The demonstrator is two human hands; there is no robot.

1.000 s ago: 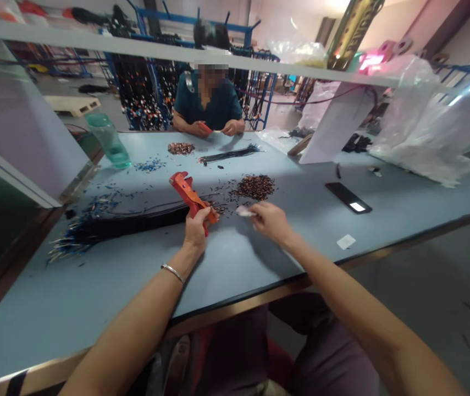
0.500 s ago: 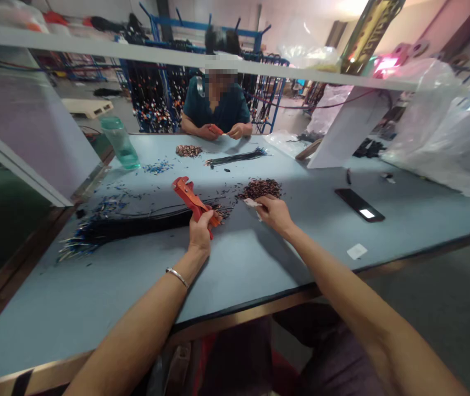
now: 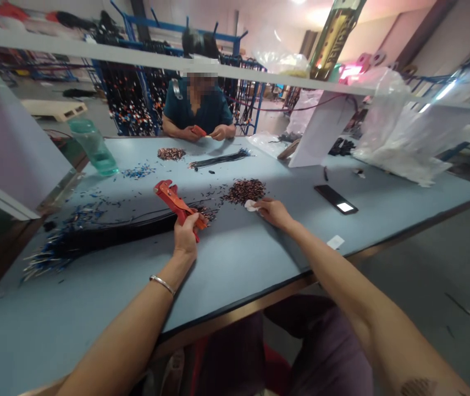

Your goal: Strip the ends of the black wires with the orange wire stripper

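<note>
My left hand (image 3: 186, 235) is wrapped round the handles of a red wire stripper or cutter (image 3: 173, 201), its head pointing up and away from me. Beneath it lies a thick bundle of black wires (image 3: 123, 234), with blue and bare ends at the left and coppery ends at the right. My right hand (image 3: 275, 212) pinches a crumpled white tissue (image 3: 252, 205) on the tabletop. Just beyond the tissue is a heap of small dark and copper-coloured offcuts (image 3: 244, 190).
Across the table (image 3: 235, 275) sits a co-worker (image 3: 197, 113) holding a red tool. A smaller wire bundle (image 3: 220, 159), a copper-coloured pile (image 3: 171, 153), blue scraps (image 3: 139, 171) and a green bottle (image 3: 93, 148) lie or stand farther back. At right are a phone (image 3: 336, 198) and a white card (image 3: 336, 242).
The view has turned slightly, so most things sit farther left. My right hand and the tissue have shifted right relative to the offcut heap. My left hand still grips the red tool.
</note>
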